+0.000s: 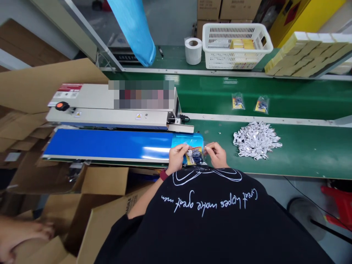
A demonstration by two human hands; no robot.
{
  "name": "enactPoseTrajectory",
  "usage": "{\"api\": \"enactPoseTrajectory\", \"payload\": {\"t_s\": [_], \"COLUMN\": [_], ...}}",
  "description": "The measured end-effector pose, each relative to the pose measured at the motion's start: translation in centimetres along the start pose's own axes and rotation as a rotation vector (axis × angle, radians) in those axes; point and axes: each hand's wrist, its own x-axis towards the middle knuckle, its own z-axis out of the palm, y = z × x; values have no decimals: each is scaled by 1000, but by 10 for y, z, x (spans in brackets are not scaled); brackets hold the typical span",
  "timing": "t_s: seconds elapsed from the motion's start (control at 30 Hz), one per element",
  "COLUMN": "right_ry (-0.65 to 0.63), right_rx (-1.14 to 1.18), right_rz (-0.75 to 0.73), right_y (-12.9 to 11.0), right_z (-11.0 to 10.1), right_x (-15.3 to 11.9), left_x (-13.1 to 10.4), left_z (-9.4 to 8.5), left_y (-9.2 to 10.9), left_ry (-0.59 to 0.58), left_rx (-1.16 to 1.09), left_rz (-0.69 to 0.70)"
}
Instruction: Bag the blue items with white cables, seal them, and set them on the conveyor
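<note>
A clear plastic bag (196,157) with a dark coiled cable, a white cable and a yellow card inside lies between my hands, over the right end of the blue conveyor belt (115,144). My left hand (177,157) pinches the bag's left side, thumb toward its upper corner. At the bag's right edge my right hand (216,154) is closed, fingertips pressed together on the clear film. Directly behind the belt stands a long beige bag sealer (110,115). To the right of my right hand is a pile of white cables (255,141).
Two filled bags (238,101) lie on the green table (209,97) at the back. A white basket (236,55), a label roll (193,51) and stacked yellow cards (305,55) stand behind. Cardboard boxes (104,179) crowd the left, where another person's hand (30,234) shows.
</note>
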Motion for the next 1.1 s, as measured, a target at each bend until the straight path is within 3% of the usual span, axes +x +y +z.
{"api": "enactPoseTrajectory", "payload": {"t_s": [0.1,0.2,0.3,0.4,0.47,0.63,0.8,0.93,1.1], "right_ry": [51,65,39,9,-16,-56,-48,-25,-114], "right_rx": [-92,-223,-209,25,178,322,312,329,268], "right_rz": [-106,-193,-15,248,346,425,448,467,546], "right_y": [1,5,9,10,10,10,15,18,18], "right_z": [0,-1,0,7,13,29,45,56,62], "right_x": [-1,1,6,13,16,21,29,39,45], "left_x": [1,11,21,21,16,10,24,39,52], "left_z": [1,-2,-9,-14,-16,-23,-33,-40,-47], "left_y": [1,4,4,0,-4,-13,-13,-8,-2], "left_ry": [151,118,-4,-48,-65,49,89,127,122], "left_rx": [171,246,164,40,-35,-77,-146,-60,28], "left_rz": [166,170,43,-61,-137,-193,-248,-176,-113]}}
